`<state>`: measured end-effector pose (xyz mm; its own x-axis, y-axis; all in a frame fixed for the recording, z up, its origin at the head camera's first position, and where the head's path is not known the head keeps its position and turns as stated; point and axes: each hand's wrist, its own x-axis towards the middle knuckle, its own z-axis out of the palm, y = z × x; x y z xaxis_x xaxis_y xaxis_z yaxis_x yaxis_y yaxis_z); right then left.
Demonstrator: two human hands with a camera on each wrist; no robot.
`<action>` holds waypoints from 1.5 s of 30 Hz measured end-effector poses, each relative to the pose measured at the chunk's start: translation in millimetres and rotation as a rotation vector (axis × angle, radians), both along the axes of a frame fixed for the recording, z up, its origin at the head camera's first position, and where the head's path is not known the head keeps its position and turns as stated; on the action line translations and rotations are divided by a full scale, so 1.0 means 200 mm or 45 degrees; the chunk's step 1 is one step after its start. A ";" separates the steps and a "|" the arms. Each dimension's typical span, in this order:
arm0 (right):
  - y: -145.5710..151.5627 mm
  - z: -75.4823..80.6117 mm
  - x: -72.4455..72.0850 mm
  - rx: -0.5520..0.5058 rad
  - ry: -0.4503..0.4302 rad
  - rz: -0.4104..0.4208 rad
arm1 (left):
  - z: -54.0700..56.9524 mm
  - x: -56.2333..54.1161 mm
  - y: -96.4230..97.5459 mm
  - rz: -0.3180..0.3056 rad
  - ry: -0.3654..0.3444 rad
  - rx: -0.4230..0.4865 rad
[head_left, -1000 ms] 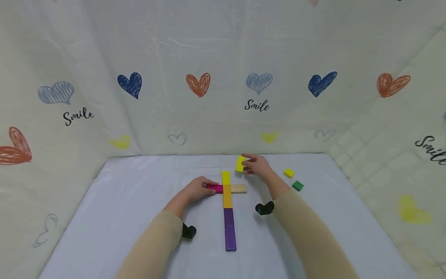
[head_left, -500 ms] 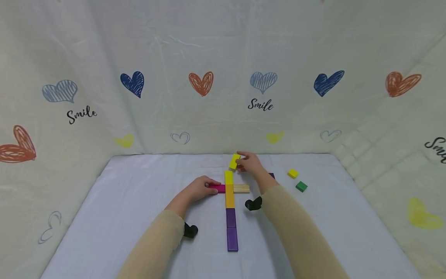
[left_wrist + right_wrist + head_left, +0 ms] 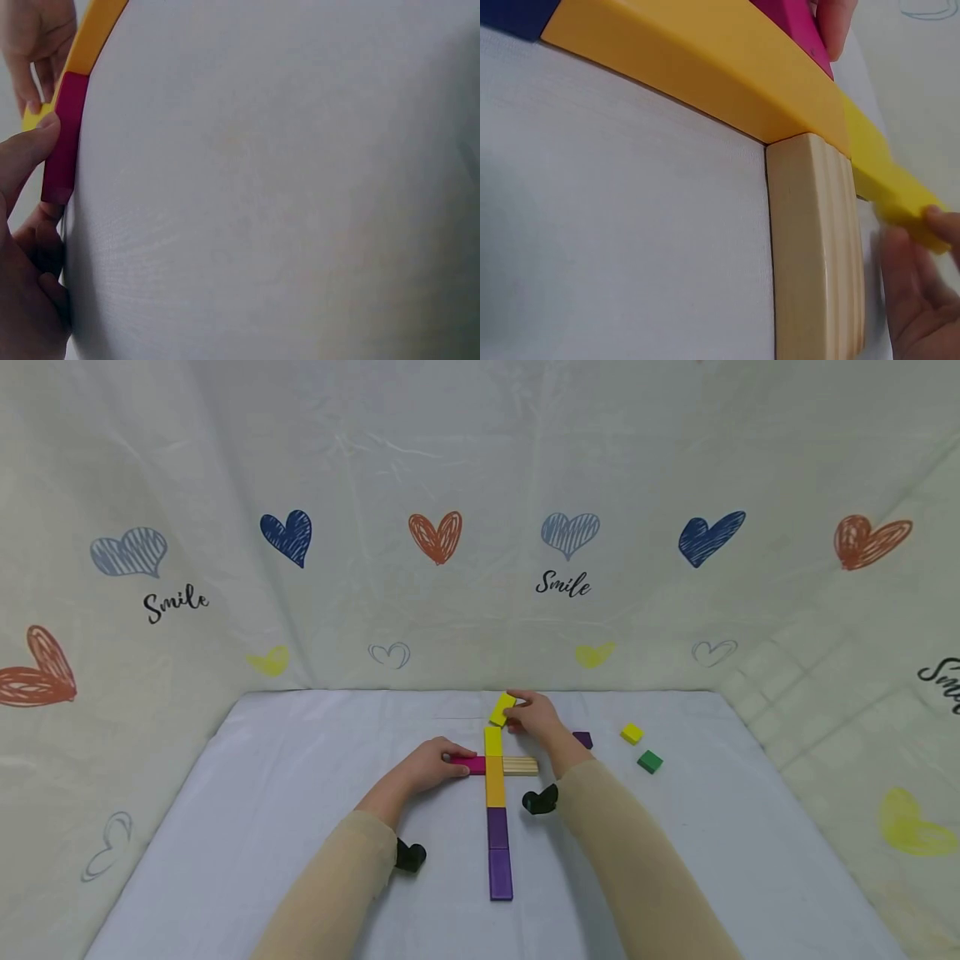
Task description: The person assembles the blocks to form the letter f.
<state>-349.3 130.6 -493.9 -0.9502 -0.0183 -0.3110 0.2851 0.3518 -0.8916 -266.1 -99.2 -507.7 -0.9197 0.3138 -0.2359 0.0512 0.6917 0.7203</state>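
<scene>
My right hand (image 3: 536, 714) pinches a yellow block (image 3: 502, 708) between thumb and fingers, at a slant close to the far end of a row of blocks. That row runs away from me: two purple blocks (image 3: 498, 828), then an orange block (image 3: 495, 782), then another yellow block (image 3: 492, 741). A plain wooden block with grooves (image 3: 814, 240) meets the orange block's right side. On its left side sits a magenta block (image 3: 66, 135), its end against the orange one. My left hand (image 3: 423, 767) grips the magenta block's outer end with thumb and fingers.
Right of the row, a dark purple block (image 3: 582, 740) lies partly behind my right forearm. Farther right are a small yellow block (image 3: 632, 733) and a green block (image 3: 649, 762). A cloth backdrop (image 3: 480, 618) printed with hearts rises at the table's far edge.
My right hand has carried the yellow block left to the row's far end, and the block now leans more. The dark purple block has come into view. My left hand keeps its hold.
</scene>
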 end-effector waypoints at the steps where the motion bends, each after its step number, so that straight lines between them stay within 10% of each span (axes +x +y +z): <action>1: 0.00 0.00 0.00 0.006 0.002 0.001 | 0.00 0.00 0.00 -0.004 0.005 -0.002; 14: -0.04 -0.02 -0.03 0.303 -0.002 0.038 | 0.00 0.00 -0.01 -0.026 0.022 -0.009; 45: -0.05 0.01 0.00 0.454 0.027 0.119 | 0.01 0.01 -0.01 -0.004 0.006 0.025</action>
